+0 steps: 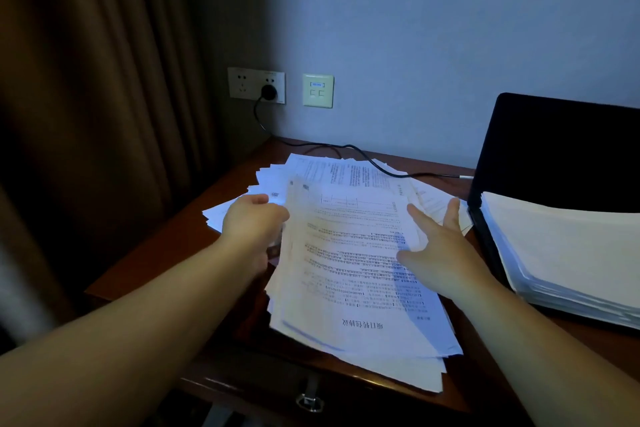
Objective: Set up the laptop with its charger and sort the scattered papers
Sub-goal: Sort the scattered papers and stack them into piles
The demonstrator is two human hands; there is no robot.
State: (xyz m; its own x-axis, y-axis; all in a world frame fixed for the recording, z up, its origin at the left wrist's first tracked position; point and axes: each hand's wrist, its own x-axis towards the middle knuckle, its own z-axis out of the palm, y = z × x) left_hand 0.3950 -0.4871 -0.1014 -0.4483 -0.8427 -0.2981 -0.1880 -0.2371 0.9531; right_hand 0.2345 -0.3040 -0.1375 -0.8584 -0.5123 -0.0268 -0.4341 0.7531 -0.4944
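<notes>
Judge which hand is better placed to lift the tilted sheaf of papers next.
Left. The left hand already grips the sheaf of papers at its edge; the right hand only lies open against its face.

On the counter (145, 263) before me a loose heap of papers (353, 270) lies in the middle, spreading from the near edge toward the far wall. My left hand (254, 220) is at the left side of the heap, my right hand (446, 253) on its right part. To the right stands the open laptop (561, 149), with a neat stack of sheets (568, 253) on it. The charger cable (346, 149) runs over the far papers, from the wall socket (257, 85) at far left to the laptop. A curtain (86, 97) hangs at left.
</notes>
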